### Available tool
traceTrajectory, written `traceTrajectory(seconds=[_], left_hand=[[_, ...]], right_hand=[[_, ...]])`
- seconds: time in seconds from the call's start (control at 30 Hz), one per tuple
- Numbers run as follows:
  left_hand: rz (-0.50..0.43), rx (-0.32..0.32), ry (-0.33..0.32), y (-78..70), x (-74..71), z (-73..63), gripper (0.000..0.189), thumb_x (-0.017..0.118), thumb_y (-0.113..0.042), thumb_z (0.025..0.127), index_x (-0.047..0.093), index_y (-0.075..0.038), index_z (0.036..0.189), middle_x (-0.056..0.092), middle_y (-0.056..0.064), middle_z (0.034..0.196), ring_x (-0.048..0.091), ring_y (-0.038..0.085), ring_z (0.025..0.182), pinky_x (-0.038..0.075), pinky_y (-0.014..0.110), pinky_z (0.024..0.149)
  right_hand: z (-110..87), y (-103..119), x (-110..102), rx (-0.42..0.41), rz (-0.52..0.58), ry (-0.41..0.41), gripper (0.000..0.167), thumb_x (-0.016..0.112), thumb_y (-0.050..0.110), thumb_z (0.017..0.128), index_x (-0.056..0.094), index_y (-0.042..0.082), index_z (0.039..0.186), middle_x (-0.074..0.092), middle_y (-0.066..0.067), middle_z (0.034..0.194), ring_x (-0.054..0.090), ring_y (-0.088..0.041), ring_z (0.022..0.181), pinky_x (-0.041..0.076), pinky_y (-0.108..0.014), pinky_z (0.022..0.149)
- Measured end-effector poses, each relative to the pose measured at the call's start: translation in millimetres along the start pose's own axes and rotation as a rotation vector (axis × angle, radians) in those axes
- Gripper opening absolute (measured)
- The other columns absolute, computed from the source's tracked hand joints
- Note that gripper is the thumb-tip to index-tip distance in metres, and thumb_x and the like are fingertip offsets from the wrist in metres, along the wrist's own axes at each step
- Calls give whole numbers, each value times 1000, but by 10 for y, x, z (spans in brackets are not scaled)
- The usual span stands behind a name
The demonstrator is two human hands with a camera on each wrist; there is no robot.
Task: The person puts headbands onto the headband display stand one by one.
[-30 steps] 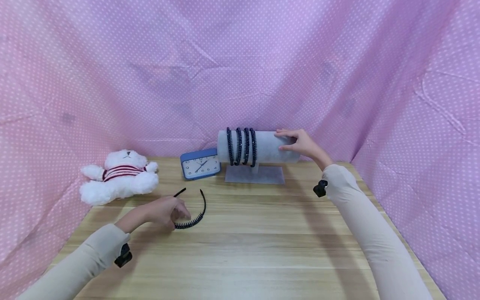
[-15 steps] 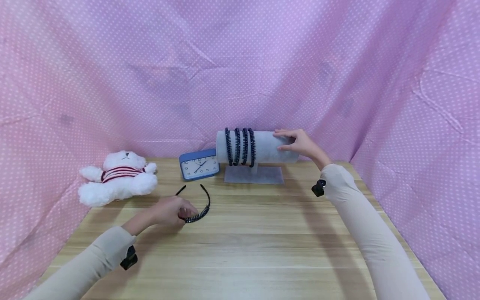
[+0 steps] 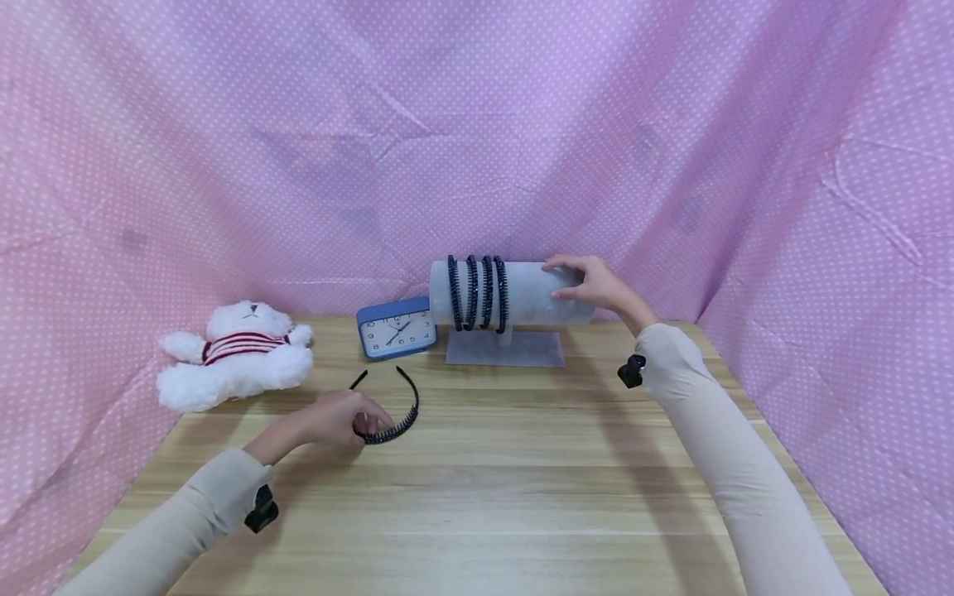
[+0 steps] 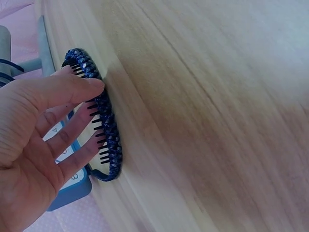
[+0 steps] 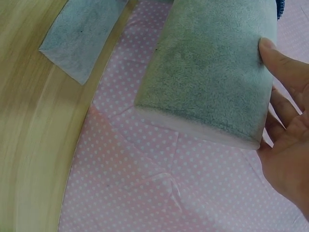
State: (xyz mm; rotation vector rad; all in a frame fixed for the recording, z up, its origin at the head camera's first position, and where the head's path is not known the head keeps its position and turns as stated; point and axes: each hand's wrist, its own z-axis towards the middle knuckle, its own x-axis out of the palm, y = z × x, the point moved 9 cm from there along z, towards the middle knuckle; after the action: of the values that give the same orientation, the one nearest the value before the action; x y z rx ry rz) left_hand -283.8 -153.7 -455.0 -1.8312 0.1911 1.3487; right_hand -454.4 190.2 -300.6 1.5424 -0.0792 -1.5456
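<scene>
My left hand (image 3: 337, 416) pinches a black headband (image 3: 403, 426) at the left part of its toothed, beaded arc. Its two tips point away toward the back. The left wrist view shows the thumb over the beaded outside of the headband (image 4: 112, 135), with fingers on its inner side; whether the band touches the table I cannot tell. At the back, my right hand (image 3: 599, 284) grips the right end of a grey plush display stand's roll (image 3: 531, 298). In the right wrist view the thumb presses the roll (image 5: 207, 72), and the other fingers go partly hidden behind it.
Several dark headbands (image 3: 473, 294) hang around the roll's left half. A blue alarm clock (image 3: 397, 329) stands left of the stand's base (image 3: 537, 349). A white plush bear (image 3: 246, 352) lies at the table's left. Pink dotted cloth (image 3: 477, 149) surrounds the wooden table (image 3: 492, 480).
My left hand and the headband have shifted a little to the right and slightly toward the back, then stayed nearly still. The right hand keeps its hold on the roll.
</scene>
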Motion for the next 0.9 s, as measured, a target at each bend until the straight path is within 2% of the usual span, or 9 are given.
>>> traceTrajectory(seconds=[0.1,0.33,0.53,0.73,0.9], left_hand=[[-8,1,13,-10,0,17,52,72,15,72,77,-11,116,72,-5,86,67,3,80,57,19,71],[-35,61,31,-93,-32,79,52,71,15,72,74,-5,119,73,0,88,68,6,80,58,20,70],[-48,60,45,-175,-85,136,50,72,13,75,72,-2,122,73,4,91,69,8,78,59,20,71],[-116,66,30,-278,-228,170,55,68,18,73,68,5,127,73,9,92,70,12,80,61,22,70],[-178,65,7,-319,-416,162,53,69,13,80,64,5,133,73,15,97,70,17,83,61,24,70]], right_hand=[[5,-4,-9,18,2,2,49,80,6,87,65,1,133,54,-21,149,37,-39,149,28,-52,126],[11,-2,-22,28,15,-4,50,80,7,88,64,2,135,54,-20,150,37,-39,149,27,-53,126],[22,-18,-18,30,17,-14,49,80,7,88,65,3,134,55,-18,150,39,-38,148,28,-52,126],[1,-17,2,31,27,-8,50,79,7,88,64,4,135,54,-18,150,40,-38,147,29,-52,126],[-21,-35,7,38,41,-8,50,79,7,88,65,4,135,55,-16,150,40,-36,148,28,-51,126]])
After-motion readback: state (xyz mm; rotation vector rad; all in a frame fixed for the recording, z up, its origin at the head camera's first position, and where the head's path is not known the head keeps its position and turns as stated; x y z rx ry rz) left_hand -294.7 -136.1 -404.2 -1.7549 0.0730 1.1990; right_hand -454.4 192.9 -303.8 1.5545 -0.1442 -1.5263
